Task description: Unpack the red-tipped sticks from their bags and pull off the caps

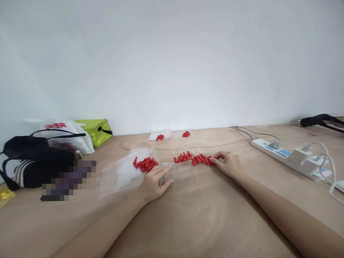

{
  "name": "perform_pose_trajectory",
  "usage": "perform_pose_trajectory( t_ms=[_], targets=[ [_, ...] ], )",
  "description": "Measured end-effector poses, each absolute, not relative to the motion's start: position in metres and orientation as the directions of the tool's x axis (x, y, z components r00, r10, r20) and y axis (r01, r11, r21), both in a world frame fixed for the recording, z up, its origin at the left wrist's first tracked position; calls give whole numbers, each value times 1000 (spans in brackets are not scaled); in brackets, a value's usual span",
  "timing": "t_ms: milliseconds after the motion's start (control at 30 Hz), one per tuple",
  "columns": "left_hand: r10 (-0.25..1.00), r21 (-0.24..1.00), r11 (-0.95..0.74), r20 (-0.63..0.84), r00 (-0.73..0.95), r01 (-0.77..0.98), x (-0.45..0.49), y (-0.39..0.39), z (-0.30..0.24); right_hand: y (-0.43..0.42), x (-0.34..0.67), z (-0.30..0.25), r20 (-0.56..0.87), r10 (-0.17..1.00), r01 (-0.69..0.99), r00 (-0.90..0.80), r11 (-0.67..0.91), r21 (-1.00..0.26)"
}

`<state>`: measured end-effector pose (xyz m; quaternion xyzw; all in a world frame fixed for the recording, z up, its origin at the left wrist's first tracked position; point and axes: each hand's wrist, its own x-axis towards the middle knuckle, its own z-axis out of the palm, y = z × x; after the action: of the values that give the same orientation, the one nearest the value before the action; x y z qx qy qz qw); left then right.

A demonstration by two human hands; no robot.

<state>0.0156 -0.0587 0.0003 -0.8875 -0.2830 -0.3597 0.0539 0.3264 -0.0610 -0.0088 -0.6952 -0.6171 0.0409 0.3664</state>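
Observation:
My left hand (156,183) rests at the left end of a row of clear glass dropper tubes (184,173), its thumb and forefinger stretched out and apart over the tubes. At the right end of a row of glass droppers with red rubber bulbs (200,158), my right hand (228,163) is closed, thumb and fingertips pinching the last red bulb (211,161). The bulbs point toward me and their thin glass stems point to the wall. A pile of loose red bulbs (146,164) lies on clear plastic bags left of the tubes.
Small bags with red bulbs (160,137) lie near the wall. A white power strip (285,156) with chargers and cables is on the right. Left are a black bag (40,161), a white plastic bag (67,132) and a lime-green bag (94,130). A black object (319,120) lies far right.

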Motion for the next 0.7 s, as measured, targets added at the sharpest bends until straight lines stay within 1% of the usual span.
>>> perform_pose_trajectory(
  t_ms=[100, 200, 400, 500, 567, 633, 700],
  targets=[
    [481, 130, -841, 623, 616, 525, 14, -60, 2, -63, 326, -7, 385, 894, 844, 228, 15, -536],
    [498, 110, -831, 585, 640, 546, 12, -61, 4, -61, 328, -9, 393, 880, 837, 267, -10, -547],
    [511, 58, -807, 568, 645, 588, 10, -62, 6, -57, 332, -15, 393, 856, 808, 336, -47, -587],
    [509, 40, -800, 574, 642, 598, 9, -61, 5, -55, 330, -11, 427, 831, 803, 355, -37, -595],
    [506, 29, -794, 583, 635, 607, 9, -61, 5, -52, 323, -5, 476, 820, 832, 318, -2, -554],
    [509, 23, -788, 585, 631, 615, 9, -61, 5, -49, 311, 3, 501, 838, 881, 218, 53, -471],
    [515, 19, -783, 579, 632, 621, 9, -61, 5, -45, 294, 12, 485, 867, 923, 112, 90, -373]
  ],
)
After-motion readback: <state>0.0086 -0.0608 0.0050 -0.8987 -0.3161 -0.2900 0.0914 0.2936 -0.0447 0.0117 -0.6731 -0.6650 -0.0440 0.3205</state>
